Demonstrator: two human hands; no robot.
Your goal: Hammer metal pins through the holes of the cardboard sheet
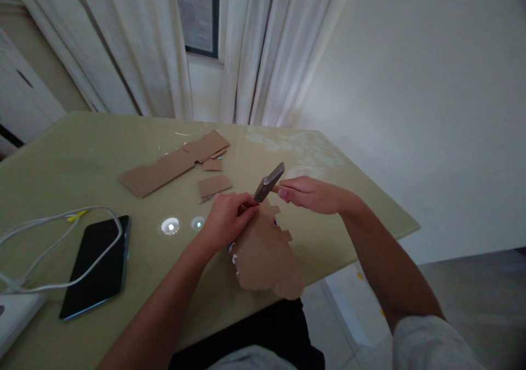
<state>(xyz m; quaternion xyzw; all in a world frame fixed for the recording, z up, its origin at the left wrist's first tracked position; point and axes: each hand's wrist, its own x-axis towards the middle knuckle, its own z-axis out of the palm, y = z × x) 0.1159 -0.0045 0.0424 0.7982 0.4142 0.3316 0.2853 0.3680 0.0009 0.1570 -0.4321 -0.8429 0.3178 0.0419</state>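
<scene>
My right hand point(310, 193) is closed round the wooden handle of a hammer point(269, 182). The steel head of the hammer is low, right beside the fingertips of my left hand point(230, 216). Those left fingers are pinched together at the far edge of a brown cardboard piece point(265, 255); whatever lies between them is too small to make out. The cardboard has notched, ragged edges and lies at the table's near edge, with bits of white and blue showing along its sides.
A long cardboard strip point(176, 164) and small cardboard pieces point(214, 185) lie farther back on the glossy table point(143, 271). To the left are a black tablet point(98, 266), a looped white cable point(88, 274) and a white power strip point(20, 318). A wall point(411, 112) stands at right.
</scene>
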